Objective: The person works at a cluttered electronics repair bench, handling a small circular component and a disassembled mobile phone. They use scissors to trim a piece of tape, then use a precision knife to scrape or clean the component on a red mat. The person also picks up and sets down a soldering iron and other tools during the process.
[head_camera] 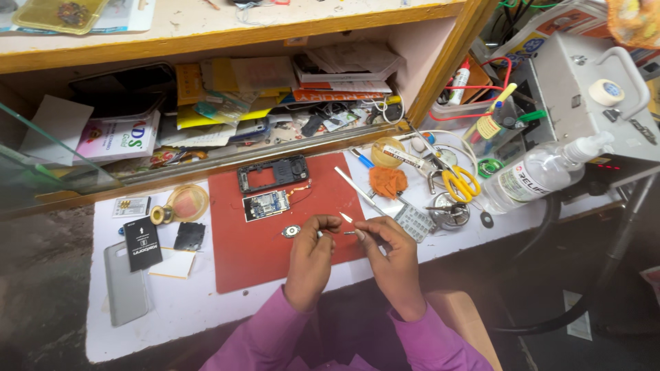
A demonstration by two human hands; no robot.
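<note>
- Currently both hands meet over the near edge of the red work mat [275,264] on the counter [137,330], wrists angled inward, pink sleeves [412,343] trailing back toward the body.
- Left hand [311,253]: fingers curled together, tips pinched on a very small part, too small to identify; it sits at the fingertips just right of the small round metal component [291,231] lying on the mat.
- Right hand [390,255]: fingers closed around thin tweezers [352,232], tip pointing left toward the left fingertips; thumb and forefinger clamp the shaft.
- Circuit board [266,205] and black phone frame [272,173] lie further back on the mat, apart from both hands.
- Risk, judged: the pinched part is tiny; a slip of the tweezers could flick it off the mat's near edge into the lap or onto the floor.
- Risk, judged: the loose blade-like tool [357,190] and yellow scissors [459,182] lie near the right hand; a wide elbow movement could knock them.
- Risk, judged: the clear bottle [543,175] lying on its side could leak toward the board if its cap is loose; cap state cannot be told.
</note>
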